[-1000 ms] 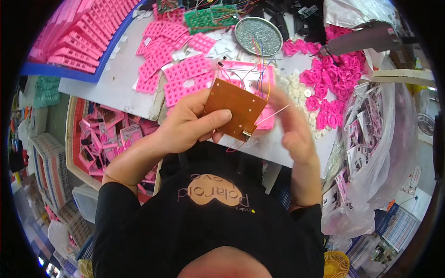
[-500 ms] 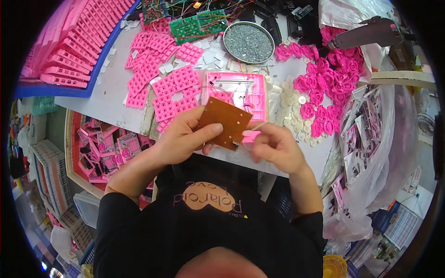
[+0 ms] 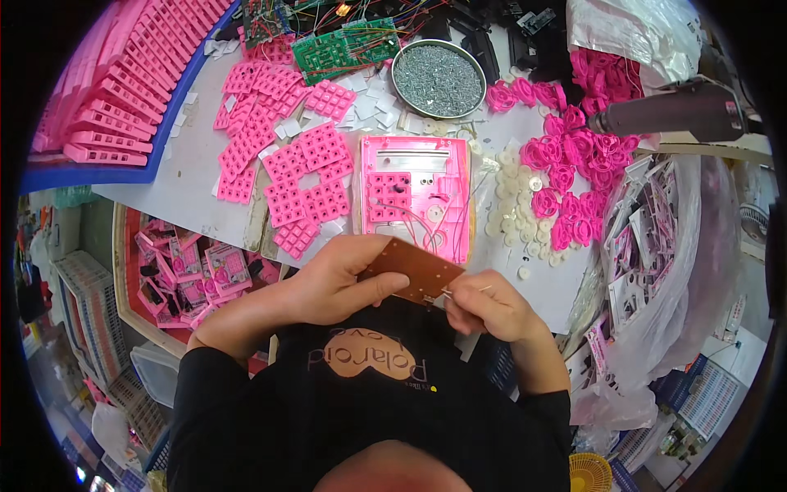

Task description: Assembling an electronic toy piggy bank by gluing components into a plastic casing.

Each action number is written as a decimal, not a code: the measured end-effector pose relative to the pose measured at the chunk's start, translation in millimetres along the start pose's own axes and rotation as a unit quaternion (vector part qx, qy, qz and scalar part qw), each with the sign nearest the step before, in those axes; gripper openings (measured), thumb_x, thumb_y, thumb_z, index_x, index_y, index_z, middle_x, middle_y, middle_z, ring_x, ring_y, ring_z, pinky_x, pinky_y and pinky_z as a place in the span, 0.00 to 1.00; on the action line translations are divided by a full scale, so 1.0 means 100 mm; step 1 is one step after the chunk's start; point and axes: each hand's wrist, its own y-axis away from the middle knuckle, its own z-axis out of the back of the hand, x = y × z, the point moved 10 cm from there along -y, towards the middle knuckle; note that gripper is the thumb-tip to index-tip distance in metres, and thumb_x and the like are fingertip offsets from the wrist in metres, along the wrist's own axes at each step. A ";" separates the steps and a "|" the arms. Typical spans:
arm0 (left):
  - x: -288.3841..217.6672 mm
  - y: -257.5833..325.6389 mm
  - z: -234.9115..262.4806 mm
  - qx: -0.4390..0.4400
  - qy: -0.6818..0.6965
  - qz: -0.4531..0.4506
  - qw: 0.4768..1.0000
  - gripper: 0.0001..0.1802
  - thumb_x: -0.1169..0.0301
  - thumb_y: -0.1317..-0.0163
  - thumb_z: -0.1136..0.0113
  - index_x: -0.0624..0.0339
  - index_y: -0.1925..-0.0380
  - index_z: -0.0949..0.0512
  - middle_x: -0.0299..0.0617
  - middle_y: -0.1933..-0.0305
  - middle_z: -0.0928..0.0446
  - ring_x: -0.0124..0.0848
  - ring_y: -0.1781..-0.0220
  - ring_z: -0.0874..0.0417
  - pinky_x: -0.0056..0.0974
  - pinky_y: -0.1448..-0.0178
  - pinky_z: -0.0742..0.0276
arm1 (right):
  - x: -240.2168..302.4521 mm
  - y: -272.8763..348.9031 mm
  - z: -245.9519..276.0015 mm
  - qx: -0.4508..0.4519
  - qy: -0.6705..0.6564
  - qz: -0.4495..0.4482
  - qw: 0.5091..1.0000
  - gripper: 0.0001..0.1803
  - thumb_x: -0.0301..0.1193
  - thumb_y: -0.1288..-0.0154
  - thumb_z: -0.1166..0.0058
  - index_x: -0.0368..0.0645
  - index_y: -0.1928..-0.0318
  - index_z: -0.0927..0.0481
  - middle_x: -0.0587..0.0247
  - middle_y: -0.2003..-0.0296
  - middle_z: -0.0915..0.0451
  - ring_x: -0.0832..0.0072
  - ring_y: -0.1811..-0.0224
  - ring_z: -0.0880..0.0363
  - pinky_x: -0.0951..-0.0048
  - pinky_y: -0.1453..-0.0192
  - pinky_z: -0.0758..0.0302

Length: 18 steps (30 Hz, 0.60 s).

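Observation:
My left hand (image 3: 348,283) grips a brown circuit board (image 3: 416,272) by its left side, thumb on top and fingers beneath. The board tilts, its plain face with small holes turned up. At its lower right corner, my right hand (image 3: 494,305) is closed in a pinch on a thin pale wire (image 3: 485,288); the fingertips sit right at the board's edge. Just beyond both hands lies an open pink plastic casing (image 3: 456,176), with a pink keypad, a silvery strip and loose wires inside it. What is under the board is hidden.
A round dish of small screws (image 3: 438,78) stands at the back, beside green circuit boards (image 3: 340,51). Pink keypads (image 3: 284,205) lie left of the casing; white discs (image 3: 516,205) and pink rings (image 3: 566,176) lie right. An electric screwdriver (image 3: 672,115) juts in from the right.
Both hands have drawn the board nearer my body and tipped it, uncovering the pink casing. My right fingers have moved in against the board's corner.

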 end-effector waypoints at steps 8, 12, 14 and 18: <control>-0.17 0.08 0.04 -0.003 -0.167 -0.150 0.975 0.11 0.74 0.35 0.33 0.62 0.54 0.20 0.46 0.69 0.25 0.42 0.72 0.22 0.42 0.67 0.27 | 0.98 0.64 0.63 -0.225 0.390 0.190 0.872 0.37 0.51 0.32 0.40 0.44 0.29 0.28 0.48 0.33 0.27 0.57 0.27 0.34 0.52 0.25 0.38; -0.30 0.01 -0.20 0.069 -0.174 -0.178 0.966 0.12 0.73 0.37 0.32 0.59 0.53 0.19 0.45 0.66 0.22 0.45 0.67 0.20 0.42 0.64 0.25 | 1.10 0.15 0.04 -0.058 0.506 0.229 0.830 0.41 0.51 0.33 0.39 0.46 0.26 0.32 0.44 0.29 0.33 0.51 0.22 0.44 0.50 0.21 0.51; -0.23 0.06 -0.16 0.026 -0.179 -0.178 0.967 0.14 0.74 0.37 0.32 0.59 0.51 0.19 0.46 0.64 0.22 0.44 0.65 0.19 0.40 0.63 0.24 | 1.01 -0.12 -0.21 0.017 0.524 0.218 0.824 0.36 0.46 0.32 0.38 0.44 0.29 0.28 0.44 0.33 0.27 0.52 0.27 0.33 0.53 0.24 0.41; 0.32 0.21 -0.07 -0.006 0.018 0.058 0.998 0.21 0.70 0.28 0.39 0.59 0.37 0.27 0.45 0.52 0.18 0.36 0.58 0.15 0.39 0.57 0.18 | 0.84 -0.37 0.06 -0.044 0.263 0.219 0.939 0.17 0.24 0.29 0.41 0.36 0.41 0.18 0.50 0.54 0.14 0.66 0.58 0.13 0.70 0.49 0.19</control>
